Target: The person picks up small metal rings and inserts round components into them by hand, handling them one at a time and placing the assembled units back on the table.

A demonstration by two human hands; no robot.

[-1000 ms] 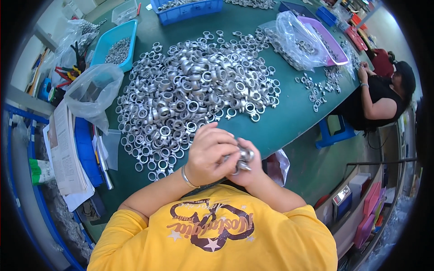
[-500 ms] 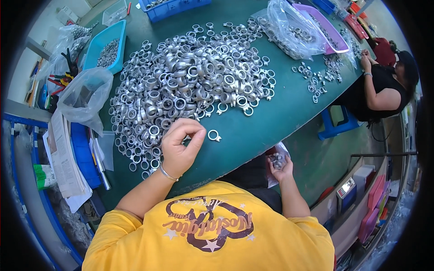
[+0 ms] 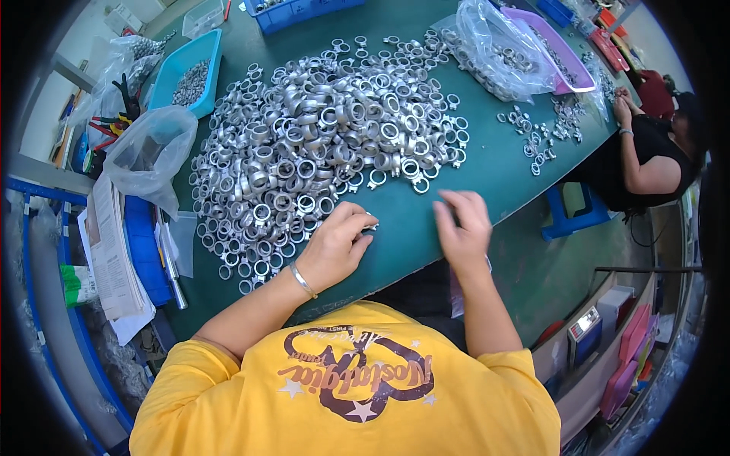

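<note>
My left hand [image 3: 334, 247] is closed in a pinch just in front of the heap of metal rings [image 3: 304, 137]. A silvery metal ring [image 3: 372, 226] shows at its fingertips, mostly covered by the hand. To the right, above the table's front edge, is my right hand [image 3: 465, 229]. Its thumb and fingers are curled toward each other, slightly blurred, and whatever they hold is too small or hidden to make out. Below that wrist, part of a clear plastic bag [image 3: 456, 295] shows at my lap. The rings in the heap each have a small lug.
Beyond the heap stands a blue crate [image 3: 304, 14]. A teal tray [image 3: 209, 80] of small parts and an open plastic bag [image 3: 152, 152] are at left. A purple tray [image 3: 582, 80], a bag of rings [image 3: 506, 64] and a co-worker [image 3: 658, 159] are at right.
My right hand has risen from the bag at my lap to above the table edge. My left hand has moved right and taken up the single ring that lay on the table.
</note>
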